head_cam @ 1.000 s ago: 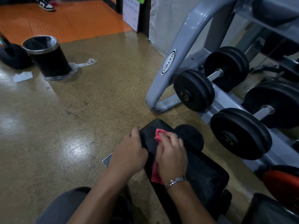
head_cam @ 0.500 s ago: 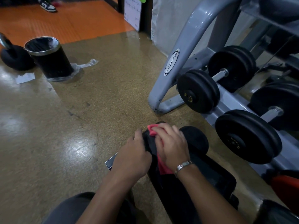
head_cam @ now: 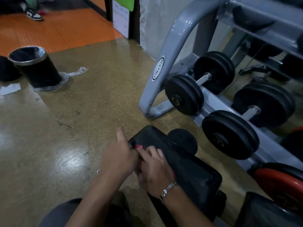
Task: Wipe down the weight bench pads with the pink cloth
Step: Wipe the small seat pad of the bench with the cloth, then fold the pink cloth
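Gym floor, dumbbell rack, black dumbbells, padded bench

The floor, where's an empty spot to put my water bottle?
Bare floor lies between the black bin and the grey rack leg. By the bench pad it is crowded with dumbbells.

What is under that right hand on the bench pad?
A pink cloth peeks out past the fingertips of the right hand, pressed on the black bench pad. Most of the cloth is covered by the hand.
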`<state>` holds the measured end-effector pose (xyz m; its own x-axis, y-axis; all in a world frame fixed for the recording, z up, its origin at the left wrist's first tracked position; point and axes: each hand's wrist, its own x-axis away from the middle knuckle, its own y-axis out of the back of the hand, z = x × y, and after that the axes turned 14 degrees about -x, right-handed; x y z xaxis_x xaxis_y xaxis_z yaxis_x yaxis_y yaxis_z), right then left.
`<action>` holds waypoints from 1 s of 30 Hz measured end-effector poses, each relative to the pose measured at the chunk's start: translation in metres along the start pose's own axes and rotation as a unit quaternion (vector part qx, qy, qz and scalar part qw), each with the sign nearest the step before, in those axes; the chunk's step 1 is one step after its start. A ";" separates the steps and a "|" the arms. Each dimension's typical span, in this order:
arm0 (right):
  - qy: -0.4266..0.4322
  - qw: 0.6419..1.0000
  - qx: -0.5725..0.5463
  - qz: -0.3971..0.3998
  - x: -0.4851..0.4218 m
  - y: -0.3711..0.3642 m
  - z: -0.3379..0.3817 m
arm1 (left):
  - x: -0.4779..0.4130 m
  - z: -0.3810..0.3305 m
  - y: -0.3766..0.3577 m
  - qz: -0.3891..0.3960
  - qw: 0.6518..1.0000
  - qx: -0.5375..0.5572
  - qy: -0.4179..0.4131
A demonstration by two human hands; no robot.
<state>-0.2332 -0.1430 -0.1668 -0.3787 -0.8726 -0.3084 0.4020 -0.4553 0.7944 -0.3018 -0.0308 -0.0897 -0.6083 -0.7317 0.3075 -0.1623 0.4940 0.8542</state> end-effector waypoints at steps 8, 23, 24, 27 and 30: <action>-0.108 0.993 -0.051 0.000 0.065 0.019 -0.002 | 0.016 -0.030 0.007 -0.073 0.993 0.027 -0.092; -0.370 0.530 -0.569 -0.509 0.088 0.171 -0.001 | 0.087 -0.098 -0.028 0.123 0.925 0.237 -0.270; -0.366 0.516 -0.574 -0.520 0.091 0.176 0.001 | 0.095 -0.103 -0.028 0.123 0.916 0.238 -0.298; -0.355 0.479 -0.586 -0.550 0.099 0.195 0.008 | 0.110 -0.114 -0.030 0.095 0.894 0.210 -0.383; -0.356 0.462 -0.587 -0.561 0.113 0.213 0.014 | 0.121 -0.129 -0.028 0.059 0.888 0.209 -0.405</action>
<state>-0.2022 -0.3357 -0.0246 -0.9080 0.1182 0.4019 -0.3640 -0.6974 -0.6174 -0.2712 -0.1934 -0.0220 -0.9723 -0.1692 -0.1615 -0.2312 0.8002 0.5533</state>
